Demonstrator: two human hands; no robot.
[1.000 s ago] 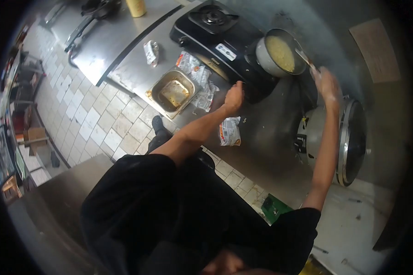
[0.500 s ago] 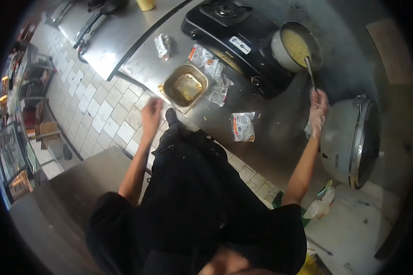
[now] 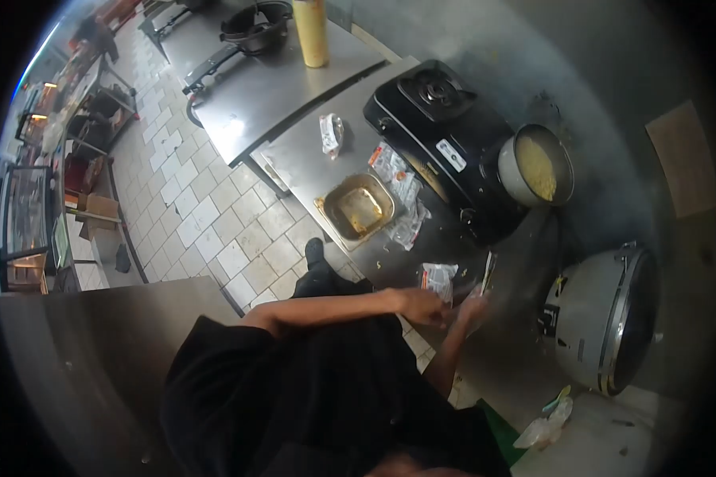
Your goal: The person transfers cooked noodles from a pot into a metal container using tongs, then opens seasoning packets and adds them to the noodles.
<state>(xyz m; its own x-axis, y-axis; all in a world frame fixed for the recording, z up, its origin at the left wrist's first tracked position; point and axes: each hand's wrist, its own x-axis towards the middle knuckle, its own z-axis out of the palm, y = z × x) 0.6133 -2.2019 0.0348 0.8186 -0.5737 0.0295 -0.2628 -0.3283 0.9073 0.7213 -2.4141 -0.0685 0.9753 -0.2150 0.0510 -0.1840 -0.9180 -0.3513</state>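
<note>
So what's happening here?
A person is at a counter. The right hand holds a slim utensil, clear of the pot; the left hand is right next to it, though whether they touch is unclear. The pot sits on the stove with yellow food in it. A dirty pan and packets lie in front of the stove.

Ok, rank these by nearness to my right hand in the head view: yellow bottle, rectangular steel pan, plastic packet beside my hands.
From your right hand:
1. Plastic packet, just beside it, leftward.
2. Rectangular steel pan, farther left and higher up.
3. Yellow bottle, at the picture's top.
</note>
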